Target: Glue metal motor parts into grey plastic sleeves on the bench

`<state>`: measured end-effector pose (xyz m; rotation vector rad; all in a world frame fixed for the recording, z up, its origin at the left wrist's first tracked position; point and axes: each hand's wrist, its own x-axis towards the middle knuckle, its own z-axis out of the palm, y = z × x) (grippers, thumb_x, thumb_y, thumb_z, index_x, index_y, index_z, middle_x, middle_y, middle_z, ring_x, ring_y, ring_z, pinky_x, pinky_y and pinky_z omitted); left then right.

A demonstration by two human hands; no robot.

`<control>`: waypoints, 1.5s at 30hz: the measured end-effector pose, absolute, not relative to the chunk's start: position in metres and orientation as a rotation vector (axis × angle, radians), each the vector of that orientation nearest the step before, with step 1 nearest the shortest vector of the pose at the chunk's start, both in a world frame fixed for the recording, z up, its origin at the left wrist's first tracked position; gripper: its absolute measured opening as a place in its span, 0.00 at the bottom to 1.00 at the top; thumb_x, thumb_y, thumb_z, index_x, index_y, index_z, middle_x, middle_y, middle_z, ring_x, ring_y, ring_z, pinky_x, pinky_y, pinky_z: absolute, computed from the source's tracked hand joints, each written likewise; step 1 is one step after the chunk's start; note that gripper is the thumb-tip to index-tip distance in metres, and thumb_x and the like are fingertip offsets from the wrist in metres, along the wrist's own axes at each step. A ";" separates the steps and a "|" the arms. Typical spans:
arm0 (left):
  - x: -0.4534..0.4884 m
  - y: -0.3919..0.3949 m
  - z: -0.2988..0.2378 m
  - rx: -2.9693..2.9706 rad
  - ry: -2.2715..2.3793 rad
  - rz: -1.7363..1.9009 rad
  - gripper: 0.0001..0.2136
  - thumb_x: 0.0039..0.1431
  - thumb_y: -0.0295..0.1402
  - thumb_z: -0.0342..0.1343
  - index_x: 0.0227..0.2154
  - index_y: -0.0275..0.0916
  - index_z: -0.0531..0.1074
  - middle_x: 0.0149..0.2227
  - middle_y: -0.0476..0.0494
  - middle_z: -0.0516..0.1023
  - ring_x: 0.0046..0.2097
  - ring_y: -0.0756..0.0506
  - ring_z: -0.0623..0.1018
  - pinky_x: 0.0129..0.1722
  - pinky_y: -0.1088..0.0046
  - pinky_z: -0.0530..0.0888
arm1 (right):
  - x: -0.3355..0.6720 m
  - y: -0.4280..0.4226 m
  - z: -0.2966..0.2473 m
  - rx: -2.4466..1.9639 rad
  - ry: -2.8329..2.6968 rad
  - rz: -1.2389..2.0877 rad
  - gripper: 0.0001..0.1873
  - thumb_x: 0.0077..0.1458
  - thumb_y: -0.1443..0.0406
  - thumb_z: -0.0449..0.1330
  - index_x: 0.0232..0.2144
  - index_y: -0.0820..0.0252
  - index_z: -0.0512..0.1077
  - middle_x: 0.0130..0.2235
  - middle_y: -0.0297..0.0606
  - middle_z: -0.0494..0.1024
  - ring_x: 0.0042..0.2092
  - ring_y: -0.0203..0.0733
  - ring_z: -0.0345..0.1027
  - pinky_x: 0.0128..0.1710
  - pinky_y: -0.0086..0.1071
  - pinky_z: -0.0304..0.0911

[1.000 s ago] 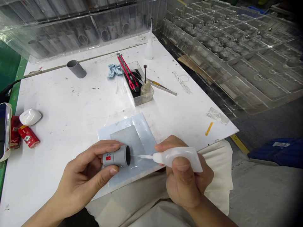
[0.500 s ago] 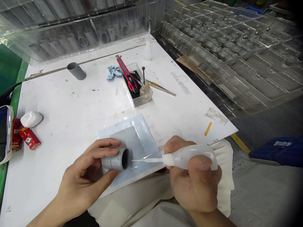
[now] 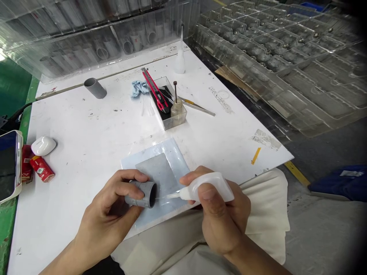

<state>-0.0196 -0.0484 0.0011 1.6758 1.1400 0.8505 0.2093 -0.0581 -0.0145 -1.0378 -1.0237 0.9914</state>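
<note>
My left hand [image 3: 110, 208] is closed round a short grey plastic tube [image 3: 143, 191], its open end facing right. In my right hand [image 3: 222, 217] a white squeeze bottle [image 3: 213, 185] with a long thin nozzle is gripped, thumb pressed on its side. The nozzle points left, and its fine tip reaches the tube's open mouth; how deep it goes I cannot tell. Beneath the tube lies a pale blue cloth [image 3: 179, 156] with a grey square sheet [image 3: 160, 168] on it, at the table's near edge.
A clear box [image 3: 174, 123] holds a red utility knife [image 3: 156, 91] and a small glass bottle [image 3: 177, 109]; tweezers [image 3: 200, 109] lean beside it. Farther back stand another grey tube [image 3: 96, 88], a second squeeze bottle [image 3: 180, 63] and plastic trays [image 3: 301, 88]. A phone [image 3: 10, 166] lies left.
My right hand has moved left with the squeeze bottle, bringing its nozzle tip from just outside the tube to its mouth. My left hand still holds the tube. The view has shifted slightly.
</note>
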 end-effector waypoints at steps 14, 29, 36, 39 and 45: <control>-0.016 -0.046 0.003 1.669 1.168 0.838 0.16 0.68 0.18 0.56 0.43 0.51 0.72 0.54 0.49 0.74 0.58 0.46 0.76 0.53 0.75 0.79 | 0.209 -0.059 -0.014 -1.059 -1.006 1.019 0.12 0.69 0.56 0.62 0.38 0.49 0.84 0.36 0.35 0.83 0.29 0.38 0.70 0.25 0.34 0.65; -0.020 -0.047 0.001 1.686 1.193 0.817 0.17 0.65 0.16 0.57 0.43 0.50 0.72 0.54 0.47 0.75 0.57 0.44 0.78 0.44 0.76 0.81 | 0.208 -0.059 -0.019 -1.127 -0.964 0.937 0.11 0.70 0.60 0.61 0.40 0.51 0.85 0.36 0.35 0.84 0.32 0.38 0.72 0.31 0.33 0.69; -0.019 -0.046 0.001 1.685 1.191 0.813 0.16 0.65 0.17 0.57 0.43 0.50 0.72 0.54 0.46 0.75 0.58 0.44 0.77 0.35 0.80 0.78 | 0.206 -0.059 -0.020 -1.106 -0.923 0.924 0.11 0.69 0.60 0.62 0.39 0.53 0.85 0.34 0.35 0.83 0.33 0.39 0.73 0.32 0.33 0.70; -0.020 -0.046 0.001 1.676 1.184 0.812 0.16 0.65 0.17 0.57 0.43 0.50 0.72 0.54 0.44 0.75 0.58 0.43 0.77 0.31 0.80 0.76 | 0.205 -0.058 -0.019 -1.099 -0.914 0.914 0.12 0.70 0.59 0.62 0.39 0.53 0.85 0.34 0.37 0.84 0.34 0.40 0.74 0.31 0.34 0.70; -0.022 -0.046 0.002 1.661 1.170 0.809 0.17 0.65 0.17 0.58 0.43 0.51 0.72 0.54 0.45 0.75 0.58 0.43 0.77 0.29 0.81 0.74 | 0.205 -0.056 -0.015 -1.087 -0.868 0.932 0.14 0.70 0.56 0.62 0.35 0.52 0.84 0.38 0.35 0.86 0.32 0.38 0.74 0.34 0.35 0.71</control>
